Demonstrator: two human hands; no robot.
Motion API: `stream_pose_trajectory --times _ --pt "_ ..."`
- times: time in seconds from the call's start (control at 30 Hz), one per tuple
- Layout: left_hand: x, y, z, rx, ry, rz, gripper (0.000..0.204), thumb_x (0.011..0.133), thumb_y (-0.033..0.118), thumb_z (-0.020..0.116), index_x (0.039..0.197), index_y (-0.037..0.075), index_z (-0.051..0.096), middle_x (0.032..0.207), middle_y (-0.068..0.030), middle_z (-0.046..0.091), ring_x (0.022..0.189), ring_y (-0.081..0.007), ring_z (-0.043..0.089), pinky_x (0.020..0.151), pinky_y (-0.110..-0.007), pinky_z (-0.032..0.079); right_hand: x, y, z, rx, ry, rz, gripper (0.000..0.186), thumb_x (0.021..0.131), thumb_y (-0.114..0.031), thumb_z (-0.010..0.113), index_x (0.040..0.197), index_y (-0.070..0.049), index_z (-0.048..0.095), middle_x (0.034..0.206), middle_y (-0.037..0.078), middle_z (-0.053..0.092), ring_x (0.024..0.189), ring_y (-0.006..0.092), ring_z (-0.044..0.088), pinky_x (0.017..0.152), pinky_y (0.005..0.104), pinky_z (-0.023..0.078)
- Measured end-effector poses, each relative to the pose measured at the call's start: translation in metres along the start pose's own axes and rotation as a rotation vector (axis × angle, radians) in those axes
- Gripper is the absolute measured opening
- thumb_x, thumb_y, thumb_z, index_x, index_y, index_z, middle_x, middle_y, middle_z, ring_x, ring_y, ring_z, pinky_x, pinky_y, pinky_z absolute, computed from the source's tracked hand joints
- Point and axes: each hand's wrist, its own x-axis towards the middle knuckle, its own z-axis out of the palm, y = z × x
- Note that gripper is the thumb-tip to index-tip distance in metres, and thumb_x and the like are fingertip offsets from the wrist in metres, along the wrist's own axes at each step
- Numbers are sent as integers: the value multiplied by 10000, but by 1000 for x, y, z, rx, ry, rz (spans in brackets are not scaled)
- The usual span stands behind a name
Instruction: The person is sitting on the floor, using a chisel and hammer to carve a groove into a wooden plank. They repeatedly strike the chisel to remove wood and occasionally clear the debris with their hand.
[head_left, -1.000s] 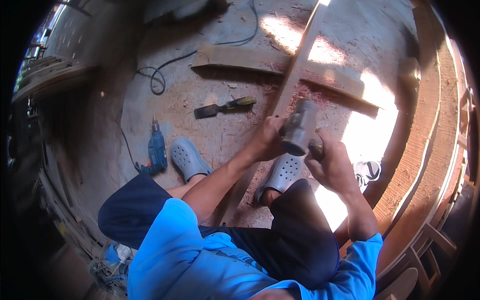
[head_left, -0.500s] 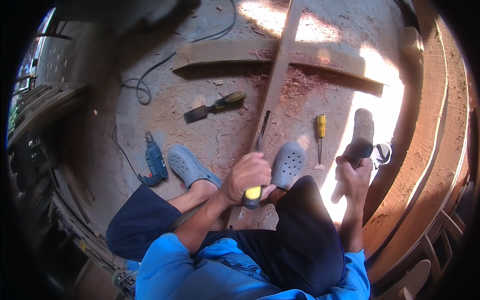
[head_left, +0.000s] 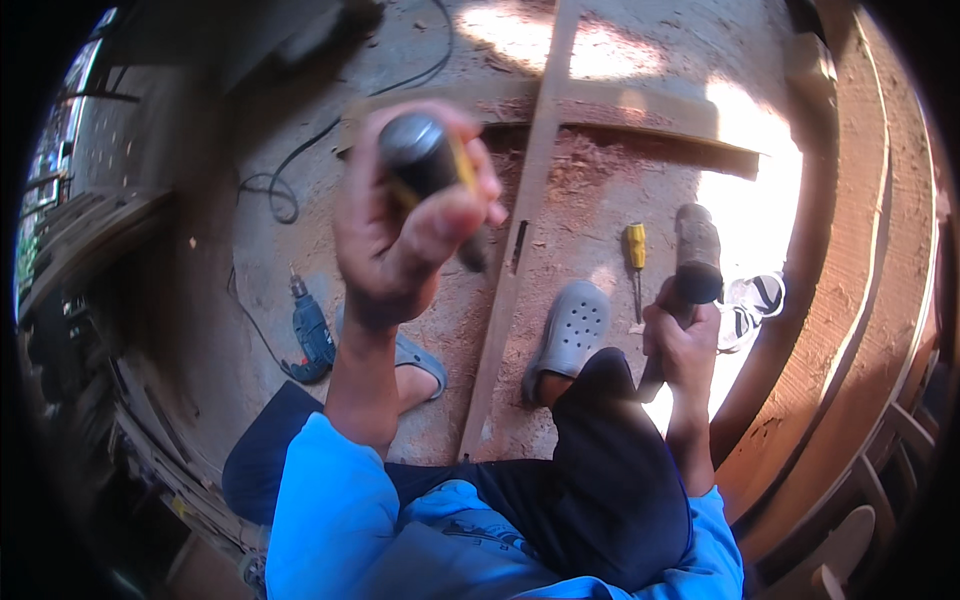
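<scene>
In the head view, floor spreads from the slotted bar toward the timber edging 3 o'clock, the left hand at 11 clamps a black-and-yellow tool slanting toward 5, well apart from the right hand gripping a hammer near 3, and the bar's long axis runs roughly 6 to 12.

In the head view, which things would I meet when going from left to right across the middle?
Blue drill, left hand, narrow wooden strip, right shoe, yellow-handled tool on the floor, hammer, white footwear, thick wooden beam.
</scene>
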Motion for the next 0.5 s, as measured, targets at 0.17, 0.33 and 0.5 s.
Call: stream_pose_trajectory --times 0.17,0.33,0.5 --pt "-18 -31 6 -167 170 -45 403 851 33 764 1119 51 464 836 -68 641 655 -107 610 602 -239 550 -2 2 3 16 -26 42 184 835 4 664 1008 -19 606 742 10 601 557 81 567 501 244 448" --pt "-33 -52 19 -46 125 -201 249 815 -23 739 951 69 551 805 -15 621 694 -58 590 635 -226 499 -2 -1 5 -15 -36 29 158 833 -6 670 978 -22 609 729 10 601 550 80 568 499 249 452" --pt "-48 -55 19 34 104 -176 245 837 -6 694 967 54 495 737 -69 577 570 -108 541 506 -252 460 -2 -2 3 -18 -61 10 157 831 -1 667 976 -24 612 723 14 608 549 79 569 502 253 457"
